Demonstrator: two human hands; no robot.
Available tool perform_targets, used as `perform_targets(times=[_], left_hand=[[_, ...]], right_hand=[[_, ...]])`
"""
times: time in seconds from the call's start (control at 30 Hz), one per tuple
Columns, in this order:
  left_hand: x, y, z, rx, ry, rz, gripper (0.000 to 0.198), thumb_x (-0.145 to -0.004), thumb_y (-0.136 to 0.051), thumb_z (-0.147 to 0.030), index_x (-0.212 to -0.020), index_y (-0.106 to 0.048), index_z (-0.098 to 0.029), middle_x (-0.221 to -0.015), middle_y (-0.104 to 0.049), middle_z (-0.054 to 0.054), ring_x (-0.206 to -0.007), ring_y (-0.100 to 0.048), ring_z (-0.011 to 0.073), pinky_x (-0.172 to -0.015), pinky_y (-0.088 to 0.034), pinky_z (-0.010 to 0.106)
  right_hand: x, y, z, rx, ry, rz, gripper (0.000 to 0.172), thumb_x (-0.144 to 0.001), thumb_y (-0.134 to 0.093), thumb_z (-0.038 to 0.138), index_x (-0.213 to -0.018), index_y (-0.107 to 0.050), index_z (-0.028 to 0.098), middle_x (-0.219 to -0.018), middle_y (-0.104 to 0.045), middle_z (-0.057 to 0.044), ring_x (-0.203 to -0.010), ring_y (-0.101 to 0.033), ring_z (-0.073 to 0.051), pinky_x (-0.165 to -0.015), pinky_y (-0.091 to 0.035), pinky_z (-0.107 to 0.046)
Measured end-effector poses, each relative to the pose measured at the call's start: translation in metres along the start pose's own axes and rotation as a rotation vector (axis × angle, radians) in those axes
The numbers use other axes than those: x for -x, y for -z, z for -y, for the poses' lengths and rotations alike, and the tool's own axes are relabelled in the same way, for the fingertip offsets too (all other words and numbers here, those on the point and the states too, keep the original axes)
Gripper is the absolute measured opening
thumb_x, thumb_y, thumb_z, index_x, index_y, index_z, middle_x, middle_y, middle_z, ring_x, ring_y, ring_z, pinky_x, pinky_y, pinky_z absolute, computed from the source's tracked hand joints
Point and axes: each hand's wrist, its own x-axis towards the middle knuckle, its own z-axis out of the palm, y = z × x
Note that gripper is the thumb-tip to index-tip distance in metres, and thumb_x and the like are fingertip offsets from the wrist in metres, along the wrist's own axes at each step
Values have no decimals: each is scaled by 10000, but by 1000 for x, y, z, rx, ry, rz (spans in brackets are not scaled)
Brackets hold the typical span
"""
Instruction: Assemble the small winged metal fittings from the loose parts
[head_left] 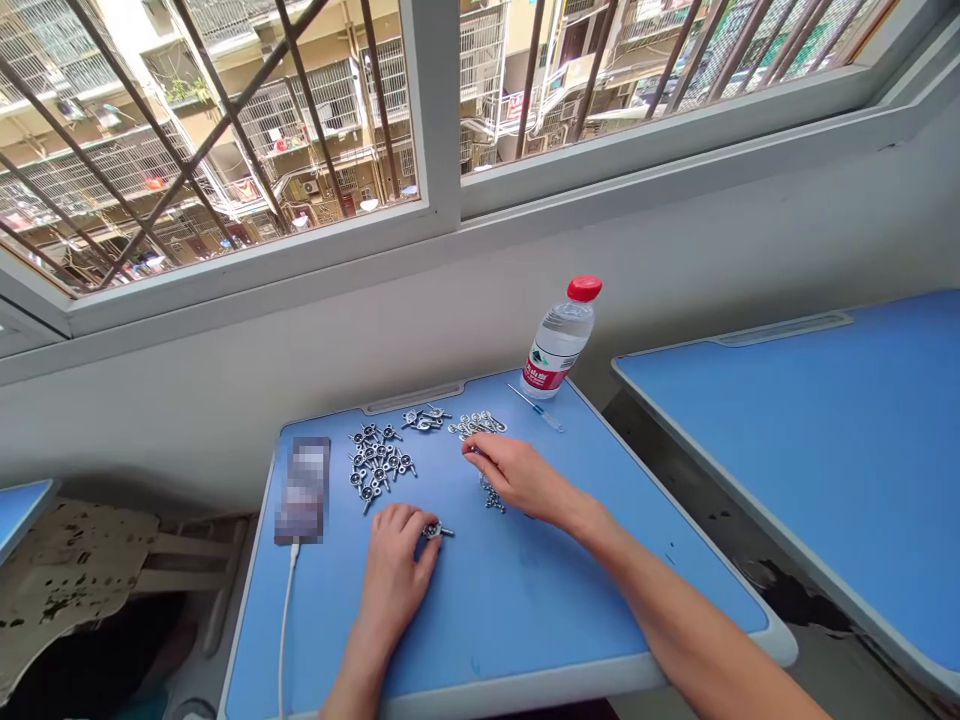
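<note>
The fingers of the left hand [397, 565] are curled close around a small metal part [435, 530]. They pinch it down on the blue desk [525, 610]. The part's little stem pokes out toward 3 o'clock.

The fingers of the right hand [517, 478] are bent down and close together, with the tips on the desk. I cannot tell if they hold anything. A few loose metal bits [493, 498] lie tucked under that hand at its 7 o'clock edge. Just beside its fingertips, at 12 o'clock, sits a heap of shiny hooks [478, 424].

At 12 o'clock from the left hand is a big pile of round metal parts [379, 462]. A smaller bunch [424, 418] lies farther up. At 10 o'clock from the left hand lies a phone [304, 490], with a white cable [286, 620] running off the near edge.

At 1 o'clock from the right hand lies a thin blue tool [537, 409]. Past it, at the desk's far corner, stands a water bottle [561, 345] with a red cap. A second blue desk [825, 450] stands well apart at 3 o'clock.
</note>
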Motion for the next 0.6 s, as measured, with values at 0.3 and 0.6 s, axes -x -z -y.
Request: perform_targets(times=[0.3,0.6], left_hand=[[0,-1,0,50,40,48,113,-892,-558,-156,-941,-641,-216,-913,-633,45,-884,-559,221,-777,-433,354],[0,-3,3,90,63,79,135,-931,-504,-207,-953,-635,-226,-900,-610,58,-872,-555,228,-770,-456,364]], right_hand=[[5,0,-1,24,-16,107,194,-972,-372,186,-908,-555,206,-868,-637,-37,-730,-571,-168,-673,-424,-294],[9,10,-12,197,-45,281,160,-868,-523,92,-797,-602,212,-843,-626,-10,-628,-532,-132,-547,-311,-263]])
